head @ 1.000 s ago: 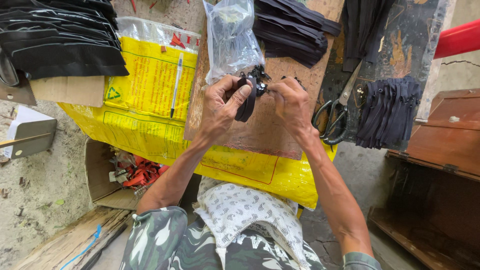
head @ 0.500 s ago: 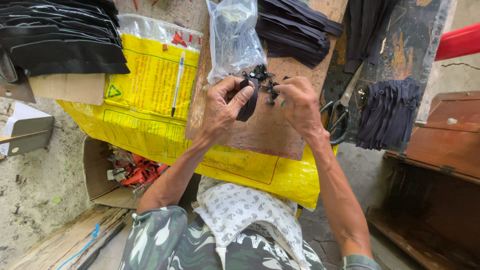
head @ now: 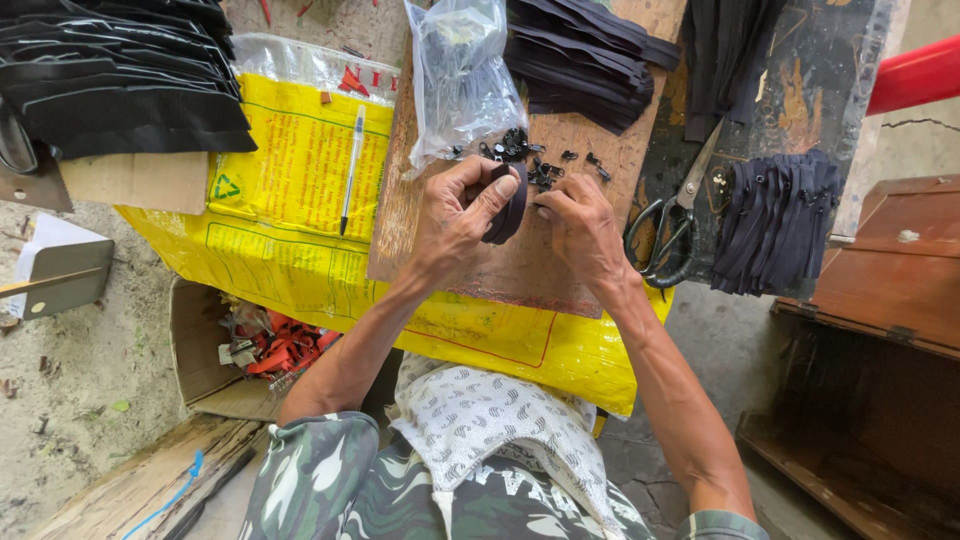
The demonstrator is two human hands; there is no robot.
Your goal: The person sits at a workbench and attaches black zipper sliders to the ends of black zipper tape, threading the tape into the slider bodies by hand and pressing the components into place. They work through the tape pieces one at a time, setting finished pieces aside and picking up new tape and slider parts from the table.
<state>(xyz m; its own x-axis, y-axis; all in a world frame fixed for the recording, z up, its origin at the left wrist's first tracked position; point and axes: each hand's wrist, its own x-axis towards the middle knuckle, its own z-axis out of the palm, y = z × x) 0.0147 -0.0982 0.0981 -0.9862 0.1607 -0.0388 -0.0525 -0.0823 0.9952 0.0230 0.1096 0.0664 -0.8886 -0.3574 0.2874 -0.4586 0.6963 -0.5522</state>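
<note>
My left hand [head: 458,212] grips a folded black zipper strip [head: 507,206] between thumb and fingers, over a brown board [head: 520,270]. My right hand [head: 580,228] is just beside it, fingertips pinched at a small black zipper slider [head: 541,181] near the strip's end. Several loose black sliders [head: 515,148] lie on the board just beyond the hands, at the mouth of a clear plastic bag [head: 460,75].
Scissors [head: 672,222] lie right of my right hand. Bundles of black zipper strips [head: 775,222] sit at right, more at top [head: 580,55] and top left [head: 120,80]. A pen [head: 350,170] rests on a yellow sack [head: 290,200]. A cardboard box [head: 225,345] holds red pieces.
The hands lowered slightly toward the board. The cluster of sliders held between the hands earlier now lies on the board, and my right fingers pinch at one slider.
</note>
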